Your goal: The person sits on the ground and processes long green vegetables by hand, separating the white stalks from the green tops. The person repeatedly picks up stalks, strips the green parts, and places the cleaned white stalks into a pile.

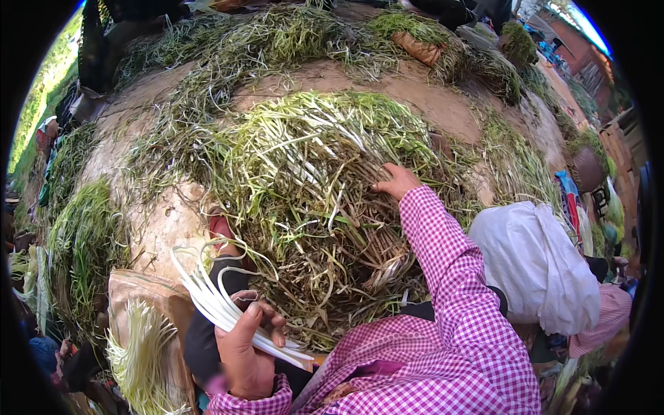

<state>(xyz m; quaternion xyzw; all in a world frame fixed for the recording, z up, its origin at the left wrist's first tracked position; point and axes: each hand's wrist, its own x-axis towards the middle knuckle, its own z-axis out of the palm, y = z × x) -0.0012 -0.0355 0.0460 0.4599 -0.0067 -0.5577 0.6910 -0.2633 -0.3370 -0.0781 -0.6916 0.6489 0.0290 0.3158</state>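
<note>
My left hand (249, 342) holds a small bundle of clean white vegetable stalks (212, 301) between thumb and fingers. Their thin ends curl up and away to the left. In front of me lies a large heap of uncleaned green vegetable stalks (311, 207), with pale stems and brown, dirty lower ends tangled together. My right hand (399, 181) rests at the right side of this heap, thumb and forefinger against the stems. Whether it grips any of them is hidden. Left of my leg, a bigger bunch of pale cleaned stalks (140, 358) lies on a woven sack (135, 285).
A bulging white plastic sack (534, 264) sits close by my right arm. More green heaps (83, 244) line the left side, and others (280, 41) lie at the back. Trodden brown ground (441, 104) shows between heaps. Another person's checked sleeve (602, 321) appears at far right.
</note>
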